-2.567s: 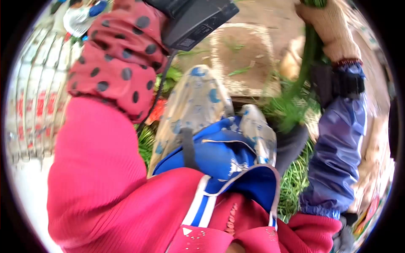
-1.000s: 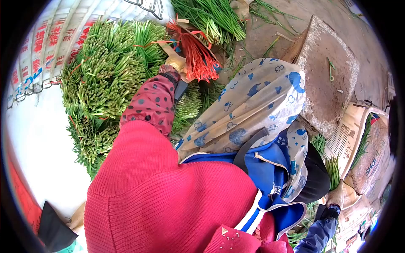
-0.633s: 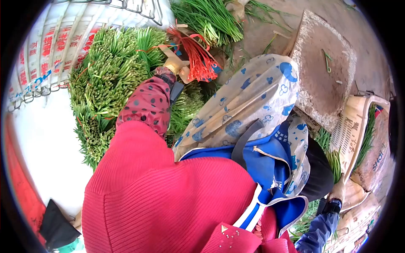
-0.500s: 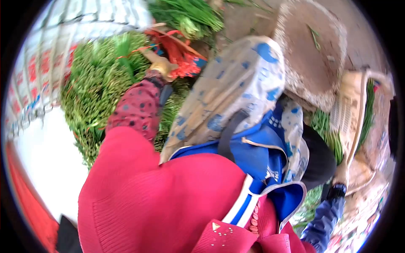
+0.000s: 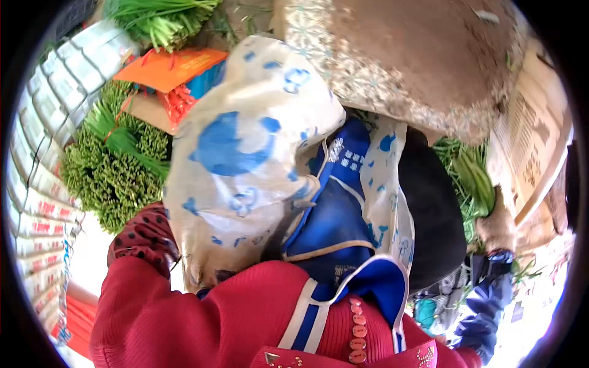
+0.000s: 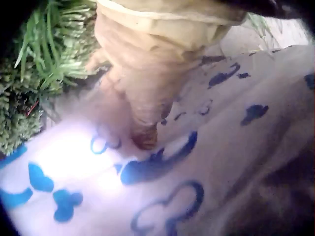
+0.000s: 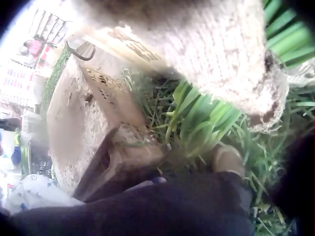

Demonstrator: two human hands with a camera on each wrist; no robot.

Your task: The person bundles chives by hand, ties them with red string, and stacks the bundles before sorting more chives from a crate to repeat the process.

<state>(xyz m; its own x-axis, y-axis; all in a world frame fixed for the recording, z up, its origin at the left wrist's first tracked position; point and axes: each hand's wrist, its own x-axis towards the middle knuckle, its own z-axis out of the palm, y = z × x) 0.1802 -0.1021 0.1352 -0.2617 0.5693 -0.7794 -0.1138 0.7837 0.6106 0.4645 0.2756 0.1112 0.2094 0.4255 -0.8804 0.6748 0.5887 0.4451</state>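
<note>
fingers of right hand (image 5: 496,228) clamp round green stalks (image 5: 475,178) — advise holding low, ends level — left hand (image 6: 138,93) rests on apron (image 6: 221,147), finger state unreadable.

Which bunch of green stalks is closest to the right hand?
The leafy bunch at the right edge, just above the gloved right hand. The stacked pile and the top bunch lie far left.

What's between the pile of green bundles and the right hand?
In the head view, the apron-covered knee and a dark trouser leg lie between the bundles and the right hand, which grips stalks.
</note>
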